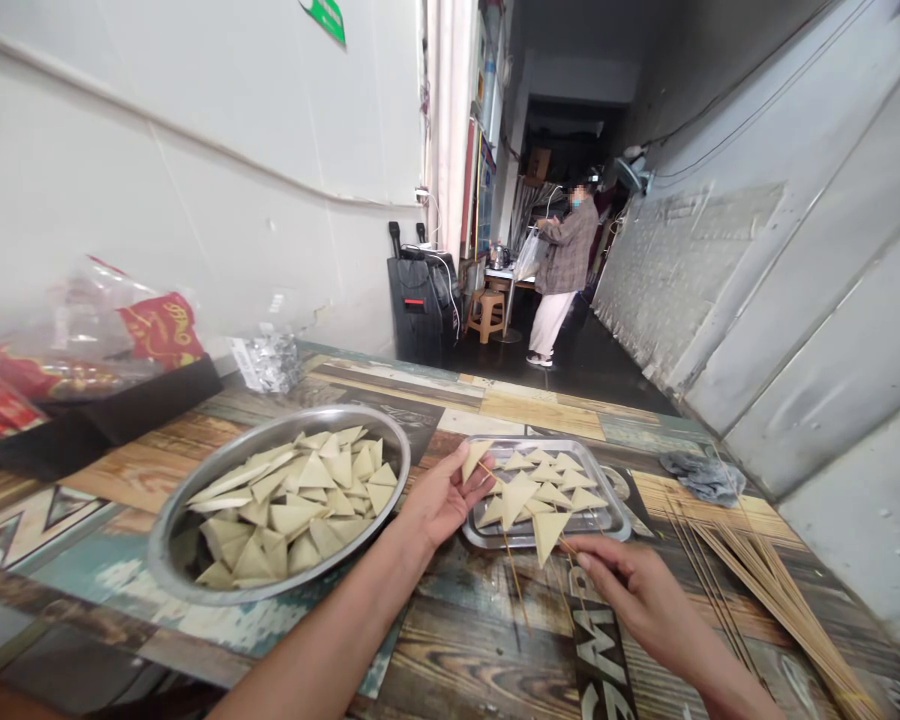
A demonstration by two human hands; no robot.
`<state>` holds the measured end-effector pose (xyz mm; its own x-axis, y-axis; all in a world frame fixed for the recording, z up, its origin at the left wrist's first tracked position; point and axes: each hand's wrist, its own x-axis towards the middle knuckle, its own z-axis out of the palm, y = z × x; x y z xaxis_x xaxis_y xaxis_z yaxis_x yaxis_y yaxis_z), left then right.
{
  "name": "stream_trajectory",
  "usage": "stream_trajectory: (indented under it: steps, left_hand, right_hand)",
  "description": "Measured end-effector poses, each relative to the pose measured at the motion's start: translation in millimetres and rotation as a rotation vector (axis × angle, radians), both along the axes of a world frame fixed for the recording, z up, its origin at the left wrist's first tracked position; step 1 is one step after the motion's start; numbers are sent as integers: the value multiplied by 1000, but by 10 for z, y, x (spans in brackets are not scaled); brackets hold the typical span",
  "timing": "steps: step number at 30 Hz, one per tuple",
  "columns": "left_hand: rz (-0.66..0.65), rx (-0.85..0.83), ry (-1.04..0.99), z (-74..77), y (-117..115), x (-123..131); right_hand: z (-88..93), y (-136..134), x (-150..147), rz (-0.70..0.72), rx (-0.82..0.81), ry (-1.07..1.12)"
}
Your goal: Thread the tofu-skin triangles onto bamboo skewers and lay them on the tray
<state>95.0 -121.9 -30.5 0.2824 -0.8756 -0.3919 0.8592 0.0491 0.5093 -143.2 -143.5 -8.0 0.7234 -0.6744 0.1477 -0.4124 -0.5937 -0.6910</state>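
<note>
left hand pinches a triangle over the tray rim; right hand fingers close on a skewer bearing another. best to pierce through the centre, gently, to avoid tearing.

Pale tofu triangle and skewered triangle overlap the tray's edges.

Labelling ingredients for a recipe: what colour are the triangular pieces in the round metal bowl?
Pale beige-yellow triangular pieces, clearest in the head view.
</note>
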Motion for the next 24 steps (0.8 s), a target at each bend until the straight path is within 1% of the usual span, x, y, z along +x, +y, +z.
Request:
stream_trajectory:
  steps: [7,16,24]
  left_hand:
    - [-31,36,-1,36,14,-49]
    - [-95,41,-25,-5,17,-121]
    - [-102,45,-24,-31,7,-123]
  right_hand:
    - [-25,1,19,-30,-29,-10]
    - [-72,15,53,-43,-68,-14]
    - [-128,11,75,-67,-101,-11]
